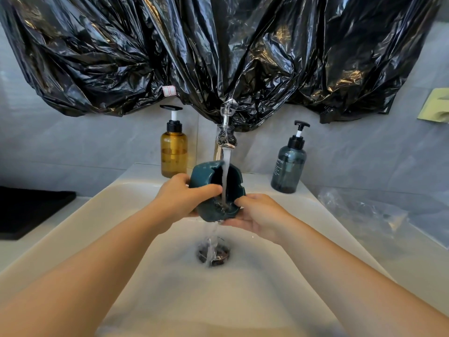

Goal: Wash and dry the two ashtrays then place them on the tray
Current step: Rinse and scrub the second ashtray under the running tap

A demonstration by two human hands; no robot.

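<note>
Forearms point(102, 261) span the sink point(92, 215). Left hand point(182, 195) grips the teal ashtray point(205, 177); right hand point(257, 215) pinches its rim, beneath the running faucet point(227, 138).

A dark teal ashtray point(217, 190) with a notched rim, tilted under running water above the basin, seemingly ceramic.

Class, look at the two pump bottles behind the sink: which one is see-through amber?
The amber bottle left of the tap, with a flat rectangular pump head; the other bottle, right of the tap, is dark blue-grey.
</note>
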